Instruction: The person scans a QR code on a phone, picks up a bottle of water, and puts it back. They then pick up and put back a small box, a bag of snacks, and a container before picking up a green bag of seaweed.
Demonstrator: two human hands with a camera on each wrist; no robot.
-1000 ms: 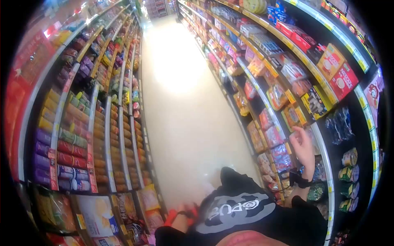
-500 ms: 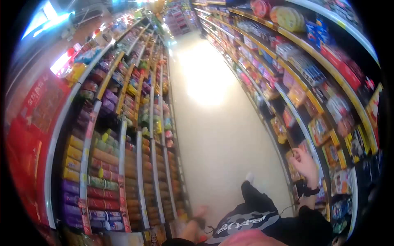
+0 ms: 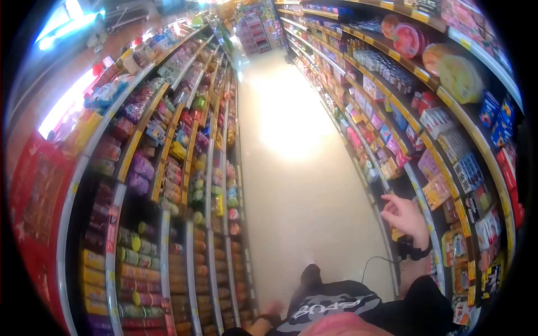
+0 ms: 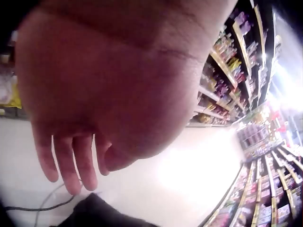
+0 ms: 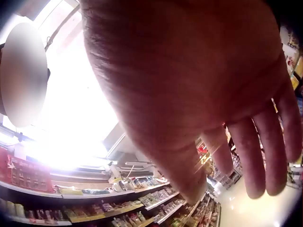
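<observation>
In the head view my right hand [image 3: 406, 217] is raised in front of the right-hand shelves, its fingers loosely bent and holding nothing. The right wrist view shows that palm [image 5: 189, 71] from close up, with the fingers hanging apart. Low on the left, my left hand [image 3: 273, 308] is blurred beside the dark shirt [image 3: 336, 302], near the lower left shelves. Its palm [image 4: 104, 90] fills much of the left wrist view, with relaxed fingers pointing down and no object in them. A dark band [image 3: 412, 246] circles the right wrist.
A pale aisle floor [image 3: 302, 213] runs ahead between two long shelf rows. Canisters [image 3: 137, 271] and bagged snacks line the left shelves. Boxes and packets [image 3: 437, 190] fill the right ones. A red display [image 3: 42, 190] stands at far left, a rack [image 3: 258, 33] at the aisle's end.
The head view has tilted up and moved forward along the aisle, so the shelves have shifted. My right hand has moved away from the packets it overlapped. A foot has swung into view.
</observation>
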